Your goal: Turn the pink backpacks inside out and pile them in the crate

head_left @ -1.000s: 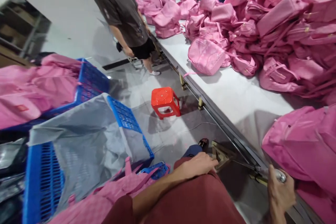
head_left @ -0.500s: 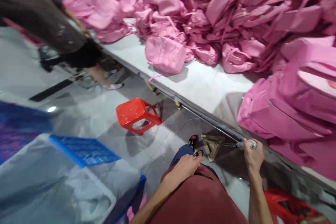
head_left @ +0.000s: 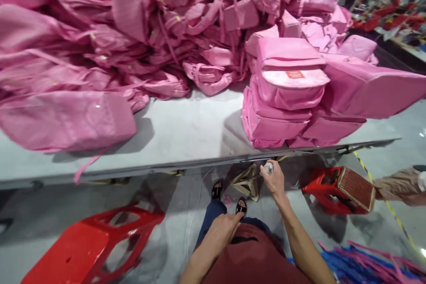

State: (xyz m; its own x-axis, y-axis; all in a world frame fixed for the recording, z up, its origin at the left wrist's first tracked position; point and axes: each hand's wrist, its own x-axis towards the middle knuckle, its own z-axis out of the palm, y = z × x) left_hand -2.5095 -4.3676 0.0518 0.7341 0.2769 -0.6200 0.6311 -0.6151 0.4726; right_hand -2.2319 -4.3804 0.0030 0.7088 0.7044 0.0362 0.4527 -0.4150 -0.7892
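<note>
My left hand (head_left: 222, 230) lies flat against the front of the dark red garment (head_left: 253, 257) I wear, its fingers stretched out and nothing seen in them. Just below the table's front edge, my right hand (head_left: 275, 178) is wrapped round a small silvery tool (head_left: 269, 168); its exact kind cannot be made out. On the table above that hand stands a neat stack of pink backpacks (head_left: 286, 120), the upper one with a red label (head_left: 295, 74). A single pink backpack (head_left: 69, 120) lies on its side at the left, one strap hanging over the edge.
A large heap of pink backpacks (head_left: 186, 22) covers the back of the white table (head_left: 189, 128). Red stools stand on the floor at left (head_left: 76, 248) and right (head_left: 322, 191). Beside the right stool is another person's leg (head_left: 396, 188). Blue and pink strips (head_left: 366, 266) lie lower right.
My view has swung right, so the backpack stack now shows fully and the person at the left is out of sight. Both hands keep their hold and posture.
</note>
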